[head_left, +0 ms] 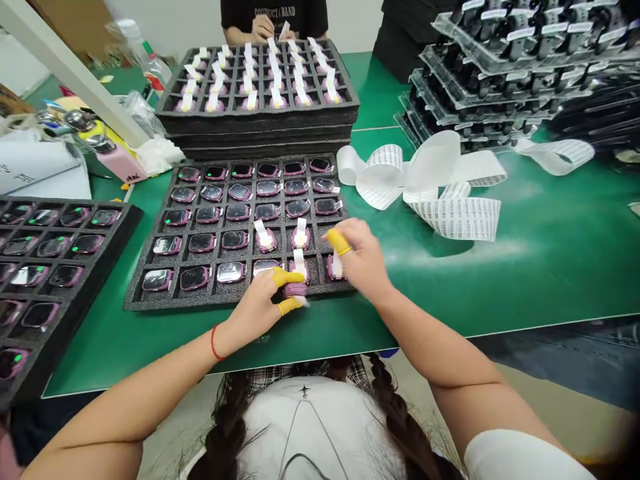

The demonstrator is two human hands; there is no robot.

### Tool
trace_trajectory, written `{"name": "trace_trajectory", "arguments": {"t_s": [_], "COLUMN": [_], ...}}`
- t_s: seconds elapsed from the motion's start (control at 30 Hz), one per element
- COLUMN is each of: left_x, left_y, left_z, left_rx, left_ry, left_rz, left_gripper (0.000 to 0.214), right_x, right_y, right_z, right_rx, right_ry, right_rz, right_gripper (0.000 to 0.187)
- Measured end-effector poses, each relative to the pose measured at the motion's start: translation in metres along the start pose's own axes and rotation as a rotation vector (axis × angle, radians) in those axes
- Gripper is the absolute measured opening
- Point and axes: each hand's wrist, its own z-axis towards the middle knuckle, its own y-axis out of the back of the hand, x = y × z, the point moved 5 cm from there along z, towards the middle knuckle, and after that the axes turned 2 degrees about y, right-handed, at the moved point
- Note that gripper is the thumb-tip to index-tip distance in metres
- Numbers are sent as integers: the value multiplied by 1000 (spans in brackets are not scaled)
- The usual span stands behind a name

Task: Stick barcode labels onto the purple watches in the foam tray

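Note:
My left hand, with yellow finger cots on thumb and index finger, pinches a purple watch case at the front edge of the black foam tray. Just behind that case, another purple watch with a white paper tab sits in its cell. Over the tray's right edge is my right hand, slightly blurred, its fingers curled together and one wearing a yellow cot. Whatever its fingertips hold is hidden. Below them a tabbed purple watch lies partly covered. Dark-screened watches fill many other cells.
Stacked foam trays with tabbed watches stand behind, before a person in a black shirt. Curled label strips lie to the right, near stacked clear plastic trays. Another watch tray and a pink bottle are left.

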Motion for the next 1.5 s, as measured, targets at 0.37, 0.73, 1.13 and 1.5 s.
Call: {"name": "trace_trajectory", "arguments": {"t_s": [0.37, 0.73, 1.13, 1.5], "left_x": [-21, -10, -13, -11], "left_y": [-15, -30, -28, -27], "left_z": [147, 140, 139, 132], "left_rx": [-58, 242, 306, 251], "left_ry": [113, -28, -16, -122], "left_rz": [-241, -359, -251, -50], "left_gripper": [17, 38, 40, 40], "right_x": [-50, -61, -34, -30], "right_y": [32, 13, 34, 40], "right_z": [19, 25, -13, -13], "right_rx": [-294, 162, 396, 301], "right_ry": [-206, -77, 432, 422], "right_rz": [176, -160, -321, -385], "right_gripper": [18, 10, 10, 8]}}
